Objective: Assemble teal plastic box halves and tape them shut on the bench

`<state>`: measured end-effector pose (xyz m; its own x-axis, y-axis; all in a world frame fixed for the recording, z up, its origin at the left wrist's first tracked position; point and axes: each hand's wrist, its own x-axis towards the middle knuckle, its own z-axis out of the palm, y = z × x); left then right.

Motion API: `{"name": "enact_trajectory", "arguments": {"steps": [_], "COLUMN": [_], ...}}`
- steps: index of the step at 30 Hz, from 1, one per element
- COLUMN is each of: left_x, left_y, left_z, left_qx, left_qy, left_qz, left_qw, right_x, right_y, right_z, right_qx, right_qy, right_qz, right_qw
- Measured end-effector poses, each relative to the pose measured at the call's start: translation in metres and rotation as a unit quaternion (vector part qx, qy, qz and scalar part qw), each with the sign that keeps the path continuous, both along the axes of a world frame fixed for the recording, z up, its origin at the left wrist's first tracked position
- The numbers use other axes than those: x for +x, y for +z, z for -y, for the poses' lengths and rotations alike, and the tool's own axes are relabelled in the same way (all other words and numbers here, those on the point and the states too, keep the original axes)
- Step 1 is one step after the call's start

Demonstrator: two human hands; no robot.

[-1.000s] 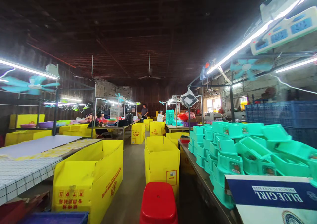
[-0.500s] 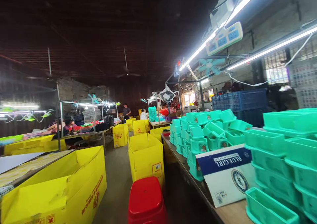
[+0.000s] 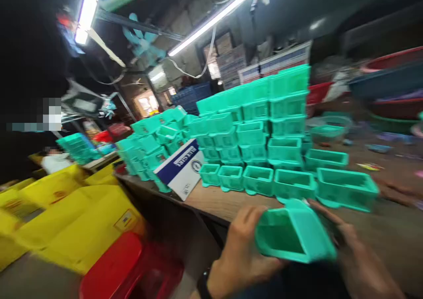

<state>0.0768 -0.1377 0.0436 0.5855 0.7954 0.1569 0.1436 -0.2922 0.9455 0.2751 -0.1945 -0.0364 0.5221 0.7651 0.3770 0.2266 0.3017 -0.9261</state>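
Observation:
In the head view I hold a green plastic box (image 3: 317, 233) above the table's front edge, tilted so its hollow inside faces me. My left hand (image 3: 243, 246), with a dark band at the wrist, is closed round the box's left end. My right hand (image 3: 360, 250) grips the right side; it is blurred and its fingers are partly hidden. Just beyond, a row of similar green boxes (image 3: 258, 180) stands along the wooden table (image 3: 218, 202). Behind that row rise tall stacks of green boxes (image 3: 287, 98).
A white and blue carton (image 3: 181, 169) leans by the stacks on the left. At lower left are a red stool (image 3: 112, 268) and yellow bins (image 3: 79, 228). Basins (image 3: 390, 87) and small loose items lie at the right. A person (image 3: 56, 160) is far left.
The view has swung right and down toward the table. Both my hands and the green box between them now show; neither hand was visible before.

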Motion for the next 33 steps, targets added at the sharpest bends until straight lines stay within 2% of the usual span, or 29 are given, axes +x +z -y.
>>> {"name": "enact_trajectory", "arguments": {"steps": [1, 4, 6, 9, 14, 18, 21, 24, 27, 33], "left_x": [0.0, -0.001, 0.0, 0.006, 0.016, 0.016, 0.011, 0.008, 0.006, 0.006], "left_y": [0.0, 0.003, 0.006, 0.005, -0.004, -0.013, -0.018, -0.022, -0.025, -0.024], "left_z": [-0.001, -0.001, 0.003, 0.008, 0.009, 0.006, 0.0, -0.008, -0.009, 0.002], "left_qx": [0.091, 0.276, 0.33, 0.367, 0.379, 0.384, 0.325, 0.216, 0.183, 0.229], "left_qy": [0.017, 0.047, 0.052, 0.059, 0.036, 0.043, 0.053, 0.005, -0.014, 0.024], "left_qz": [-0.032, -0.086, -0.11, -0.149, -0.193, -0.15, -0.07, -0.021, -0.008, 0.003], "left_qw": [0.995, 0.956, 0.936, 0.916, 0.904, 0.91, 0.942, 0.976, 0.983, 0.973], "right_x": [0.002, -0.002, -0.009, -0.017, -0.022, -0.021, -0.02, -0.02, -0.023, -0.03], "right_y": [0.005, 0.028, 0.041, 0.045, 0.038, 0.036, 0.037, 0.04, 0.045, 0.048], "right_z": [0.008, 0.015, 0.013, 0.008, -0.001, -0.01, -0.017, -0.021, -0.019, -0.015], "right_qx": [-0.021, -0.012, 0.015, 0.044, 0.045, 0.002, -0.024, -0.035, -0.026, 0.019], "right_qy": [-0.011, -0.051, -0.059, -0.043, -0.013, -0.072, -0.067, -0.035, -0.04, -0.036], "right_qz": [-0.017, -0.01, 0.029, 0.066, 0.031, -0.064, -0.251, -0.392, -0.395, -0.422], "right_qw": [1.0, 0.999, 0.998, 0.996, 0.998, 0.995, 0.965, 0.919, 0.918, 0.906]}}
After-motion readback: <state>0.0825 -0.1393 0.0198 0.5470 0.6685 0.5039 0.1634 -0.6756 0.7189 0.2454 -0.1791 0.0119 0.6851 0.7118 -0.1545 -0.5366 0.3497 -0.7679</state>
